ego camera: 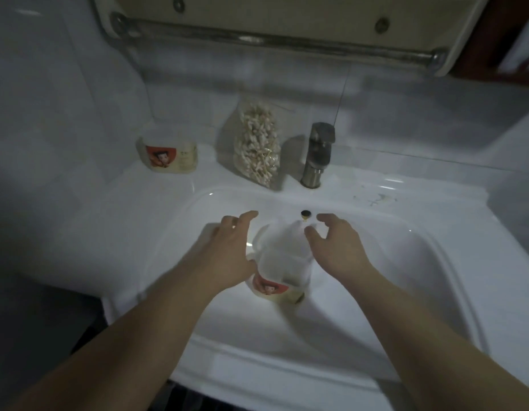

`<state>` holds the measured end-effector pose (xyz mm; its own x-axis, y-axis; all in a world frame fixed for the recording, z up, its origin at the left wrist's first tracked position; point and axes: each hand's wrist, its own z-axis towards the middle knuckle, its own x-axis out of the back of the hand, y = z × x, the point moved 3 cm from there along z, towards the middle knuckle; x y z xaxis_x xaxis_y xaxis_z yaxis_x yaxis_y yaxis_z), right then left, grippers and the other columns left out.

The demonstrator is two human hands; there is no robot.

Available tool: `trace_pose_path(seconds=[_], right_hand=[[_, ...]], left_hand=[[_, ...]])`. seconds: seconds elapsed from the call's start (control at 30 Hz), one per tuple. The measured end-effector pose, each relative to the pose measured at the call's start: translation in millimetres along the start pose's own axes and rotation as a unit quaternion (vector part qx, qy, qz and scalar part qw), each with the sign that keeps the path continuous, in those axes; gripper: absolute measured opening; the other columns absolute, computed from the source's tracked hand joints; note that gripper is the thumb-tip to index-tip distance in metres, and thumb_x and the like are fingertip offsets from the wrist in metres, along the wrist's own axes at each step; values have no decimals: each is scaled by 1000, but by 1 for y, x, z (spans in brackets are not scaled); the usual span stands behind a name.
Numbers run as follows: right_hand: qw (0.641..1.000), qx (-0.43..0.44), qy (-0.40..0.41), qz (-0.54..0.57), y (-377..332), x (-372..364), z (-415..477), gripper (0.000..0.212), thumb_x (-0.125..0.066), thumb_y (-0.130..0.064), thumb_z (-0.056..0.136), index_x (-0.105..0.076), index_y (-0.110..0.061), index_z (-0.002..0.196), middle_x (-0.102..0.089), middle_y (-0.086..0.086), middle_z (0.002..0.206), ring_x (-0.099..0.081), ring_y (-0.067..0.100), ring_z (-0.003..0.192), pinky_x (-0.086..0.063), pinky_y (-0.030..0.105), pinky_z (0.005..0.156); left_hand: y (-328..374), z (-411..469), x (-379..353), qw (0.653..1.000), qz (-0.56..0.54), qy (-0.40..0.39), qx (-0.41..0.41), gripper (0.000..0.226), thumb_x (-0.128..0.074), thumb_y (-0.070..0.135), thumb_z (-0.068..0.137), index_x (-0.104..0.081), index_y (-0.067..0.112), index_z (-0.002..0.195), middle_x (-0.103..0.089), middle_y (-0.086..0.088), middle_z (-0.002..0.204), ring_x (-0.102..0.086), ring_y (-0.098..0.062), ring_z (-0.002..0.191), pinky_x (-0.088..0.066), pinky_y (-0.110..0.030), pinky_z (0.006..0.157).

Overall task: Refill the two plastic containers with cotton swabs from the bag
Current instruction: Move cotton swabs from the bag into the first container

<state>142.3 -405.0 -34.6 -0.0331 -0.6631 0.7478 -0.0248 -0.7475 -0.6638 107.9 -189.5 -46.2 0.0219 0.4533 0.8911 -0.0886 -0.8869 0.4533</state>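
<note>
White sink (435, 262) fills centre and lower frame. Metal rail (272, 43) across the top.

Left hand (230, 250), centre: fingers straight and spread, thumb side at the left edge of a blurred plastic container (282, 262) in the basin.

Right hand (337, 247): fingers loosely curved and apart, over the container's right side. Contact unclear for both hands.

Bag (257, 143) of cotton swabs upright on the back ledge, upper centre, just left of the faucet (318, 152).

Second container (168, 154) on the ledge, upper left.
</note>
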Motion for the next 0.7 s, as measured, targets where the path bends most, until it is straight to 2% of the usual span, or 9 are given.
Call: trace_pose_path(seconds=[0.07,0.2,0.27,0.33,0.4,0.47,0.53,0.6,0.7], right_hand=[[999,53,10,3,-18,-2,-2,50,-55,-39,101,-48,-22,147,-50,5,146,-52,23,129,-35,24,94],[990,137,11,9,-55,-13,6,59,-58,-40,99,-40,-22,152,-43,3,153,-45,23,138,-36,30,109],[987,160,17,16,-74,-18,19,64,-61,-39,98,-37,-20,153,-45,7,152,-44,26,138,-35,28,103],[986,154,30,50,-90,-23,36,65,-64,-37,96,-37,-18,151,-54,10,142,-54,30,128,-39,27,91],[987,130,34,87,-102,-29,53,72,-66,-39,95,-30,-17,153,-59,10,137,-60,33,122,-40,27,84],[986,102,39,127,-109,-34,71,85,-70,-42,92,-21,-15,157,-54,6,145,-57,30,128,-39,27,88],[978,84,48,182,-114,-42,91,96,-78,-43,85,-20,-15,155,-50,4,148,-54,28,132,-42,30,95],[970,70,58,226,-118,-48,108,108,-87,-43,74,-20,-17,155,-49,5,149,-52,27,134,-47,39,104],[964,69,64,251,-128,-56,126,110,-93,-35,68,-25,-17,153,-52,4,146,-54,25,130,-48,38,103]], left_hand=[[4,1,15,998,-9,54,-21,87,-70,28,90,-17,37,159,-30,0,154,-34,-26,141,-34,-32,109],[4,5,42,982,8,178,-58,81,-67,24,92,-21,33,158,-24,3,158,-29,-21,142,-34,-30,109],[-4,12,48,972,-6,224,-63,81,-69,20,90,-24,31,157,-27,0,158,-32,-23,143,-36,-34,111],[-15,20,48,964,-47,255,-67,83,-71,15,88,-25,29,155,-29,-3,155,-35,-27,144,-42,-41,113],[-24,24,45,964,-61,253,-49,85,-70,17,87,-21,31,155,-28,-1,155,-34,-25,144,-43,-41,112],[-31,28,41,969,-47,240,-27,85,-68,25,90,-15,35,156,-24,2,158,-30,-23,146,-43,-41,110],[-38,30,39,971,-37,238,-9,86,-67,32,91,-11,38,157,-21,3,160,-28,-22,147,-44,-43,110],[-40,33,38,972,-34,232,0,88,-66,35,90,-9,37,157,-20,3,162,-27,-23,148,-45,-45,109],[-42,34,35,974,-19,224,2,89,-66,37,90,-11,31,159,-22,-2,163,-22,-24,149,-40,-44,114]])
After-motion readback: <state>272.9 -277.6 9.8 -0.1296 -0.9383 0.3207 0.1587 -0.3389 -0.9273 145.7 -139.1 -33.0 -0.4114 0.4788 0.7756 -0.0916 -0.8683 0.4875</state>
